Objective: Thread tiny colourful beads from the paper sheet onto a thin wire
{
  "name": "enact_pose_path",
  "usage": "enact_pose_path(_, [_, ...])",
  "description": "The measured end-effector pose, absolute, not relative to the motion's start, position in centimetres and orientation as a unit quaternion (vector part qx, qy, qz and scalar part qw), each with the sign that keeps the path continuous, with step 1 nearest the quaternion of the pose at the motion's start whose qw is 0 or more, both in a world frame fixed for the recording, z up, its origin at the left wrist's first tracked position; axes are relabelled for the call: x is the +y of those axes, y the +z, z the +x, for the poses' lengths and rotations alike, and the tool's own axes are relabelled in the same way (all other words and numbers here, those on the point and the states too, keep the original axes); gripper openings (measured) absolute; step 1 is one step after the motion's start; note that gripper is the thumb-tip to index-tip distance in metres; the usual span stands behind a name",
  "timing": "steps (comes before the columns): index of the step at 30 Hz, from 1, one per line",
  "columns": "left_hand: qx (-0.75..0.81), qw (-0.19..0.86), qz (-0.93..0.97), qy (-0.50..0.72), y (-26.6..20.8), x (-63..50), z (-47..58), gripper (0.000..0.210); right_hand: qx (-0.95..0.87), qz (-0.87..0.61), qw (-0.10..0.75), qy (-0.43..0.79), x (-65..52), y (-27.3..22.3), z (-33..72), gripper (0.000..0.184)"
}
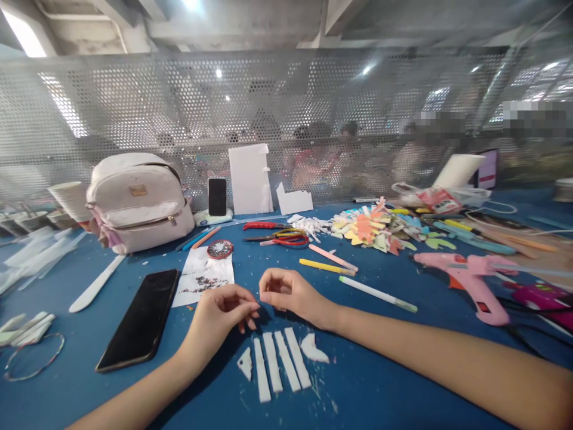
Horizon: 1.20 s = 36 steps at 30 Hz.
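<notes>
My left hand (226,307) is above the blue table, thumb and fingertips pinched together. Facing it, my right hand (293,295) is curled with its thumb and index fingertip closed. The fingertips of both hands nearly meet; anything between them is too small to make out. Just below the hands lie several white strips (271,361) side by side. A small white triangular piece (245,364) with a dark dot sits left of them, and a notched white piece (314,348) sits right. Behind my left hand is a white paper sheet (188,272) sprinkled with dark bits, with a round red-rimmed container (219,249) at its corner.
A black phone (141,319) lies left. Scissors (290,237), a yellow pen (326,266) and a white pen (378,294) lie behind my hands. On the right are a pink glue gun (470,278) and coloured paper cutouts (367,227). A pale backpack (138,203) stands at back left.
</notes>
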<state>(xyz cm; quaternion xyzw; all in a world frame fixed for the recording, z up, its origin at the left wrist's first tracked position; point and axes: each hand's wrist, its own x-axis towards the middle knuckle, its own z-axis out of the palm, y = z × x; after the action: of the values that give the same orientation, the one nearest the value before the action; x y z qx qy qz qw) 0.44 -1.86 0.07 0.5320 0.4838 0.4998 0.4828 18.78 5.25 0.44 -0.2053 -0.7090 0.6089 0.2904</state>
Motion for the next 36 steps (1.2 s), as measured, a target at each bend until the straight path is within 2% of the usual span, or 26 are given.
enact_pose_path(15, [0.481, 0.503, 0.523, 0.491, -0.4, -1.6, 0.2, 0.009, -0.709, -0.200, 0.288, 0.611, 5.1, 0.7, 19.0, 0.030])
enact_pose_path(26, [0.477, 0.486, 0.536, 0.499, -0.4, -1.7, 0.2, 0.010, -0.717, -0.188, 0.291, 0.605, 5.2, 0.4, 19.0, 0.026])
enact_pose_path(36, [0.503, 0.441, 0.565, 0.482, 0.4, -2.5, 0.6, 0.006, -0.712, -0.173, 0.294, 0.615, 4.9, 0.6, 19.1, 0.031])
